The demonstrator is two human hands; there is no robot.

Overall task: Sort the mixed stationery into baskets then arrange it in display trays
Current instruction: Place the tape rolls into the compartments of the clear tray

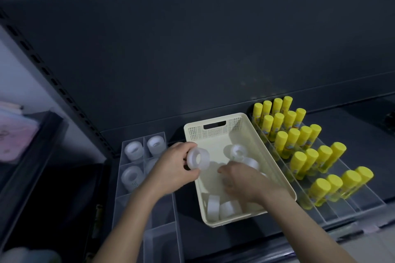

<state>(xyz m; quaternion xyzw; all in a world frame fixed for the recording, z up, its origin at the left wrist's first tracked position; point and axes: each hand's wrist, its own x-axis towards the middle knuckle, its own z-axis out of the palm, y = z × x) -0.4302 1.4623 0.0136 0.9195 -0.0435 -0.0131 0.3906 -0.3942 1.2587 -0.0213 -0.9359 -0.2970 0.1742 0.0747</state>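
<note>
Just over the cream basket's (235,128) left rim, the left hand (171,166) gripped a white tape roll (197,158). Inside the basket the right hand (239,179) lay blurred among more rolls (213,207); its grip could not be told.

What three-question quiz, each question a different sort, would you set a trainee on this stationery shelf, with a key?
1. Fill in: the glue sticks have ___ caps.
2. True or false: the left hand holds a tape roll.
3. The right hand is: A in the basket; B on the glue sticks; C out of view.
Key: 1 yellow; 2 true; 3 A.
</note>
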